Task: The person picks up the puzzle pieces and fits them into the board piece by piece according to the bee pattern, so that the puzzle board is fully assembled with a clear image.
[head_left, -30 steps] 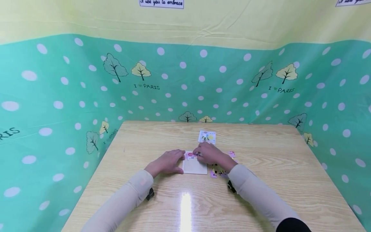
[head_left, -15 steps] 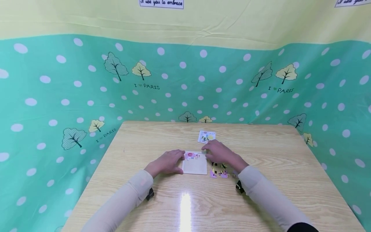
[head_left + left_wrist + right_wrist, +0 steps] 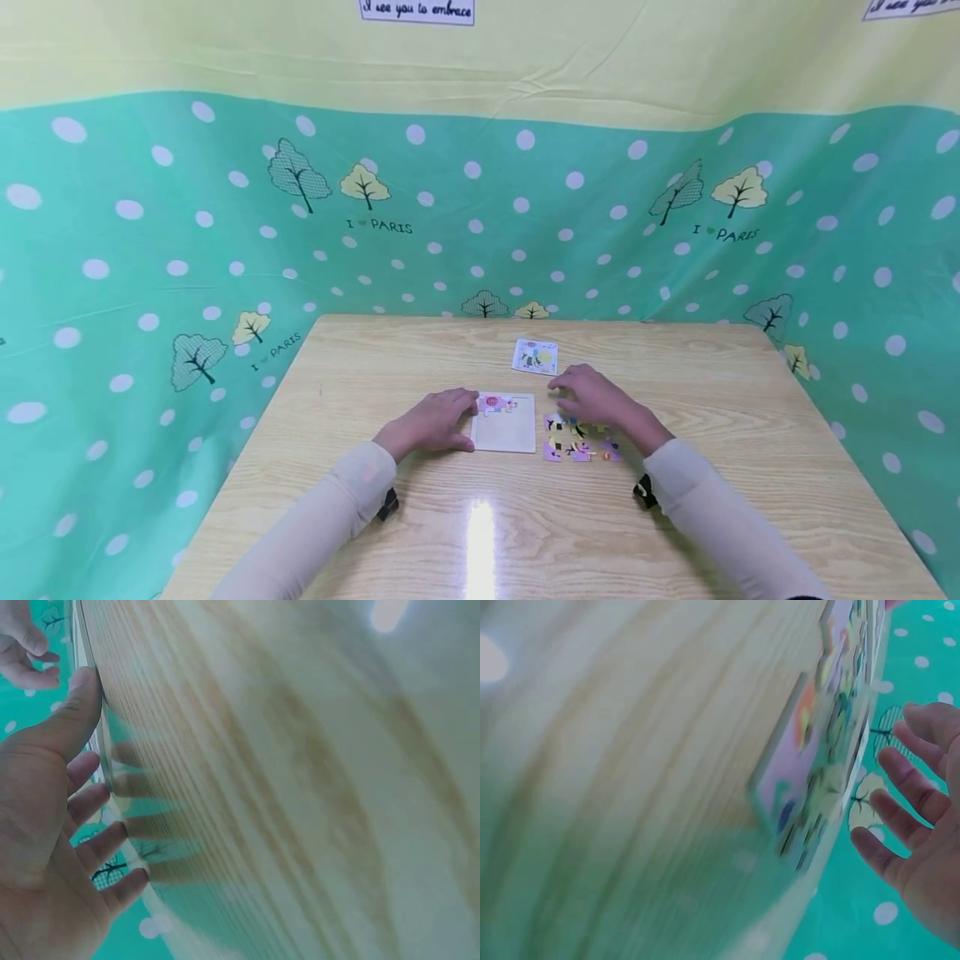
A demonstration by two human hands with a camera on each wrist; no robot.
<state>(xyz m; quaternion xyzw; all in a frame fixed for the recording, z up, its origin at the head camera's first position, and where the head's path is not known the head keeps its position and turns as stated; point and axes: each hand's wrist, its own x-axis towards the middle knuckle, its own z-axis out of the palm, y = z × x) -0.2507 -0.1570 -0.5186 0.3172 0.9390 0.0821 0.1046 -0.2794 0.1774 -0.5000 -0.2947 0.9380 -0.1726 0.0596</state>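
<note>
A shallow white puzzle tray (image 3: 504, 432) lies mid-table, with joined puzzle pieces (image 3: 492, 404) along its upper left, pink with a red round print. My left hand (image 3: 435, 421) rests at the tray's left edge, thumb and fingers spread along it. In the left wrist view the same hand (image 3: 52, 795) has its fingertips down by the edge. My right hand (image 3: 596, 398) hovers over the back of the loose puzzle pieces (image 3: 579, 451) right of the tray. The right wrist view shows this hand (image 3: 930, 802) with loosely bent fingers and nothing held, above the pieces (image 3: 787, 765).
Behind the tray lies a square picture card (image 3: 535, 357) with a bee-like print. The wooden table (image 3: 375, 358) ends at a green dotted cloth (image 3: 480, 225) at the back and sides. A light glare (image 3: 481, 542) crosses the table's front.
My right hand has left the pieces at the tray's top and moved right to above the loose pieces. The left hand keeps its place at the tray's edge.
</note>
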